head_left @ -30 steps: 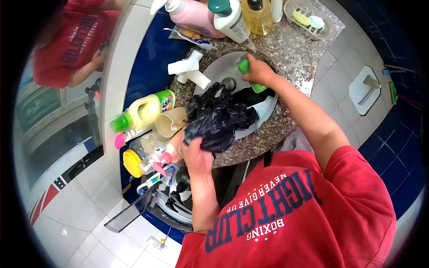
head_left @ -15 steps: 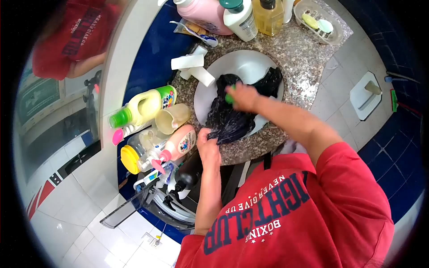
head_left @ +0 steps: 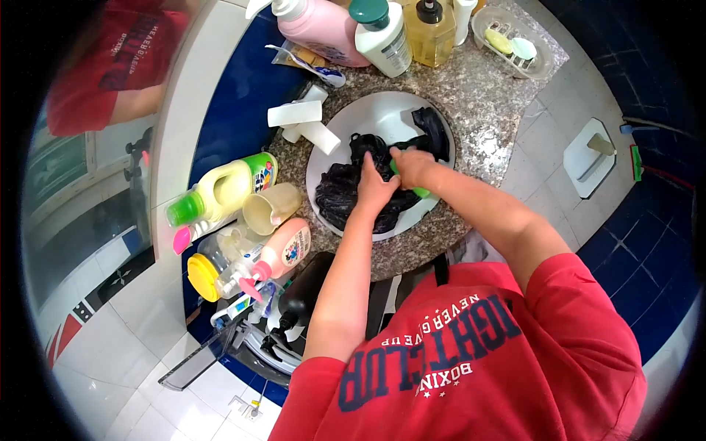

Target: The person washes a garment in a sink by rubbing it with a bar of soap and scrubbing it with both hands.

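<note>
A wet, bunched black cloth (head_left: 340,195) lies in the white sink basin (head_left: 332,117), part of it spread up the far right side. My left hand (head_left: 376,192) is closed on the cloth near the basin's middle, its thumb pointing up and the other fingers mostly hidden. Close beside it, my right hand (head_left: 415,169) grips a green brush-like tool (head_left: 421,192). The tool shows on both sides of the hand, pressed against the cloth; its underside is hidden.
White tubes (head_left: 296,113) lie at the basin's left rim. A detergent bottle (head_left: 220,189), a plastic cup (head_left: 271,209) and a pink pump bottle (head_left: 285,250) crowd the left. More bottles (head_left: 382,40) and a soap dish (head_left: 533,65) stand along the counter's far side.
My left hand has moved from the cloth's near left edge up to the middle, beside my right hand. The cloth is more bunched, and the view has shifted slightly.
</note>
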A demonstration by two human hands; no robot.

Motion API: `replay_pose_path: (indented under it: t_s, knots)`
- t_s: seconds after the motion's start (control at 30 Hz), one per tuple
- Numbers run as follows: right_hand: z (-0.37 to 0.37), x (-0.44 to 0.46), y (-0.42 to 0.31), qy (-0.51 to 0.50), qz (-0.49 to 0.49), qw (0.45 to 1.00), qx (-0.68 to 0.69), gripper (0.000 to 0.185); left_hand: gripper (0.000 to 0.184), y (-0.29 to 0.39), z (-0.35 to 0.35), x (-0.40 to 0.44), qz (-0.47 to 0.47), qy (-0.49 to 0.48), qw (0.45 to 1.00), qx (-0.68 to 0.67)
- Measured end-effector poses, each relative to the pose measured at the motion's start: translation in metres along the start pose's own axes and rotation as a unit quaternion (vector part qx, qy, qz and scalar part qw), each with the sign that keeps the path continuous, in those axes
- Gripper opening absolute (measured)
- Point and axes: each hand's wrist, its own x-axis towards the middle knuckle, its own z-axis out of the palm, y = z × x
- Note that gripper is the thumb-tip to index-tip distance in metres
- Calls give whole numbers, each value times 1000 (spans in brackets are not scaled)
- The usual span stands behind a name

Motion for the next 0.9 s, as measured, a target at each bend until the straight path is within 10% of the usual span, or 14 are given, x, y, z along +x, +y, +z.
replay_pose_path:
  t_s: [0.27,0.43,0.7,0.8,0.9]
  knots:
    - [-49,-12,34,119,18,942,313,85,58,15,-13,-17,-20,-117,944,306]
    - [-54,-33,40,138,-16,853,502,80,29,40,-83,-65,-63,-15,962,-264]
    - [-59,-56,37,201,-45,826,525,69,41,60,-134,-132,74,95,870,-478]
    - [-62,-64,36,247,-59,824,506,69,39,17,-116,-118,-7,49,969,-242]
    - [-58,-63,19,324,-45,856,402,70,30,-9,-85,-104,158,108,981,-6]
